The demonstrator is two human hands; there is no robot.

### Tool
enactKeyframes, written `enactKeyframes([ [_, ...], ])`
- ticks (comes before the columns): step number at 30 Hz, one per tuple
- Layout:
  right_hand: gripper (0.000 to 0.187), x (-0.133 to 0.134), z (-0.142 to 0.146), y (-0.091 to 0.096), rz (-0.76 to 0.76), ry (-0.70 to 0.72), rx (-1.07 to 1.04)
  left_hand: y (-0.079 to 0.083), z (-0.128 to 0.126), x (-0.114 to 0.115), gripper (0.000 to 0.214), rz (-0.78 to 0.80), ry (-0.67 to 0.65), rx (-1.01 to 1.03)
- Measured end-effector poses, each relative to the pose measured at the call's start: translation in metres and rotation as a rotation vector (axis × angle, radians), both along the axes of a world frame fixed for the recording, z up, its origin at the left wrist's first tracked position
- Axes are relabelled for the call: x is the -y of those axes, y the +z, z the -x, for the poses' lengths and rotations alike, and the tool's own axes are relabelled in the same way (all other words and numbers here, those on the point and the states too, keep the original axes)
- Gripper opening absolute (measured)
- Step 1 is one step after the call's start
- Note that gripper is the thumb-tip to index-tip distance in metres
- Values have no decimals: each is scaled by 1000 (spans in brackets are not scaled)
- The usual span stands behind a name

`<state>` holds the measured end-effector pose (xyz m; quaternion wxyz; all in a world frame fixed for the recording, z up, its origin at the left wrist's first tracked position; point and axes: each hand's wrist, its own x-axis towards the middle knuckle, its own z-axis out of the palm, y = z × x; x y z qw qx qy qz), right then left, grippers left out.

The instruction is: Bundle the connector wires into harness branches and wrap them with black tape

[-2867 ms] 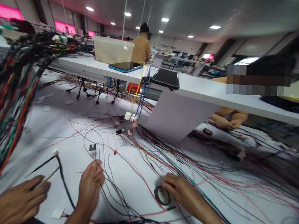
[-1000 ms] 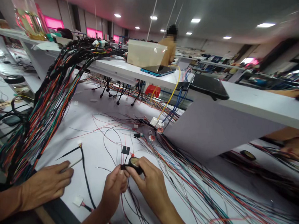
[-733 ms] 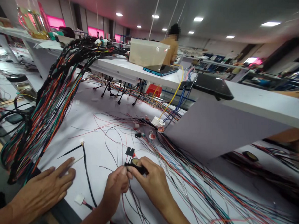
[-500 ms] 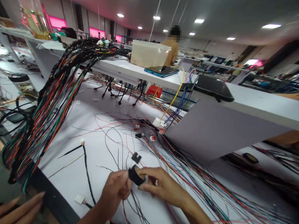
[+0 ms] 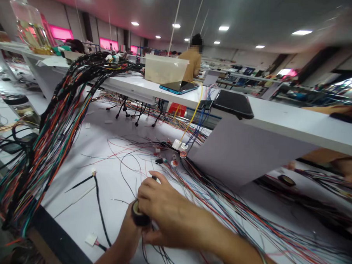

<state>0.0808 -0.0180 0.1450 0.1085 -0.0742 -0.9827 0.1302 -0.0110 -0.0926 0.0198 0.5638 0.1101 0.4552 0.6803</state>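
Observation:
A roll of black tape [image 5: 140, 217] is between my two hands, low over the white table. My right hand [image 5: 169, 213] reaches across from the right with its fingers curled round the roll, the index finger raised. Behind the roll, my left hand [image 5: 128, 229] is closed around thin wires; its fingertips are mostly hidden. Dark wires [image 5: 161, 256] come out below the hands. Just above my right fingers a bit of a black connector [image 5: 154, 177] shows, the rest covered. A white connector [image 5: 91, 239] on a black-sleeved cable lies left of my hands.
A thick harness [image 5: 69, 104] drapes off the shelf at left. Loose wires [image 5: 219, 200] run across the table to the right. On the shelf are a plastic bin [image 5: 164, 69], a blue-edged phone [image 5: 179, 87] and a black device [image 5: 232, 104]. Another person's hand [image 5: 349, 168] is at right.
My right hand has moved left and over the wires, bringing the tape roll against my left hand and covering most of the black connector. Another person's hand at the lower left has gone from view.

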Motion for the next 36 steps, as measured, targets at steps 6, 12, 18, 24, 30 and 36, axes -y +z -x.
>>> enactKeyframes([
  [6,30,30,-14,-59,-76,-333,-136,7,26,5,28,-199,-148,331],
  [12,25,33,-17,-71,173,-397,-254,23,40,13,25,-275,-128,311],
  [18,26,40,-4,-88,407,-413,-540,26,42,22,29,3,100,-205],
  [24,40,47,34,-108,1597,-565,-486,50,77,24,24,-326,-221,-811],
  [30,42,59,33,-99,1297,-479,-462,71,112,7,25,-317,-315,-1142],
  [36,47,70,36,-104,355,-402,-655,47,94,10,32,-110,-109,-867],
])
